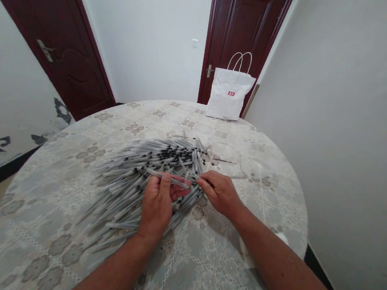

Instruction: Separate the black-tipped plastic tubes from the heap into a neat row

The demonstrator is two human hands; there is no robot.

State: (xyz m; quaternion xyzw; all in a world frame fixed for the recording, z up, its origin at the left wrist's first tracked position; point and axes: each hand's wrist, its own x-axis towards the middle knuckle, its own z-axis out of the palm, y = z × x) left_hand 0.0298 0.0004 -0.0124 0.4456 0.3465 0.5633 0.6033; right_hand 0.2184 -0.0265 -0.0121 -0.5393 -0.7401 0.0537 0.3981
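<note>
My left hand (159, 201) is closed around a slim grey stick (154, 173), the thumb lying across it and the palm turned up. The stick lies nearly level, its dark end to the left and its other end pointing at my right hand. My right hand (219, 191) is in a pinch just right of that end; what its fingertips hold is too small to make out. Beneath and around both hands spreads a big pile of similar slim grey sticks (123, 188) with black ends, some blurred. Their exact kind cannot be told.
The pile rests on a round table (228, 278) with a patterned cloth. A white paper bag (229, 98) stands at the far edge. Right of the pile lies a thin dark rod (222, 160). A pale item (246, 250) is partly hidden by my right forearm. Walls and two doors surround the table.
</note>
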